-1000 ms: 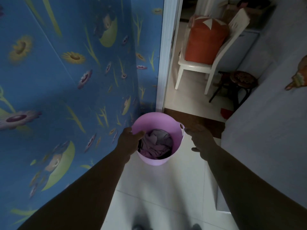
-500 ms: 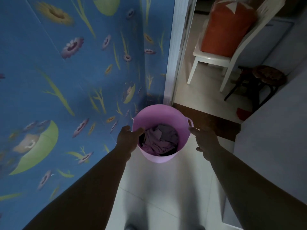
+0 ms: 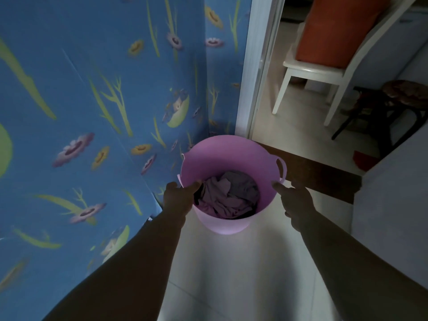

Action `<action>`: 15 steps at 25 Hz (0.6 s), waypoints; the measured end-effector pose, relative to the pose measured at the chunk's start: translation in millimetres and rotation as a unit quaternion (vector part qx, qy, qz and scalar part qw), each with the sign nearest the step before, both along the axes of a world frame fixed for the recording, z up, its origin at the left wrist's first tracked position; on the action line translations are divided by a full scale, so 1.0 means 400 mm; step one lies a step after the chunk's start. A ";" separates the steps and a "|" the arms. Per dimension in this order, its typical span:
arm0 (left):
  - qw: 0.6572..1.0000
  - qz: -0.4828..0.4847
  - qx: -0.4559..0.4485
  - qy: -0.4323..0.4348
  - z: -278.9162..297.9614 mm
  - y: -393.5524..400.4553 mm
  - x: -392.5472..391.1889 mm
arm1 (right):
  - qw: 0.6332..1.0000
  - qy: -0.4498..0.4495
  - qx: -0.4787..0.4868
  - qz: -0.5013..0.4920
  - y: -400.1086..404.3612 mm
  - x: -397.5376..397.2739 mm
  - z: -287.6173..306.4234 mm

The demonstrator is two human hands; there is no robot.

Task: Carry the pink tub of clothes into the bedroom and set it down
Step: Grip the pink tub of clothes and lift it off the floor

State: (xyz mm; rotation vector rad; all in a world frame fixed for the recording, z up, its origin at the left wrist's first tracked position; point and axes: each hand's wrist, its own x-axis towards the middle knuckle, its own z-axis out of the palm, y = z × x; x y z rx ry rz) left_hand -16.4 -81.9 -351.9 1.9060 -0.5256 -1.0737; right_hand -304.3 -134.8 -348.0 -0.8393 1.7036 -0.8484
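Observation:
The pink tub (image 3: 231, 154) is low in the middle of the view, just before a doorway, with crumpled purple and grey clothes (image 3: 229, 195) in its bottom. My left hand (image 3: 178, 198) grips its near-left rim, thumb hooked over the edge. My right hand (image 3: 295, 200) is at the near-right rim just below the tub's loop handle (image 3: 281, 166). Its fingers are spread and the fingertips reach the edge without closing on it. I cannot tell whether the tub rests on the pale floor tiles or hangs just above them.
A blue flowered wall (image 3: 92, 112) runs close along the left, ending at a white door frame (image 3: 257, 66). Through the doorway stand a white chair (image 3: 324, 72) with an orange cushion (image 3: 335, 26) and a dark stool (image 3: 393, 98). A dark threshold strip (image 3: 312, 170) crosses the floor; a grey panel (image 3: 393, 193) is on the right.
The view has tilted down and drawn nearer to the tub and doorway. My left hand has kept its grip on the rim. My right hand has slid from the handle to the near-right rim.

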 end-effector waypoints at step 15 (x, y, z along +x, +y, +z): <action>0.999 0.039 -0.009 0.008 -0.412 -0.103 0.030 | 0.998 0.031 -0.044 -0.013 -0.126 -0.044 -0.422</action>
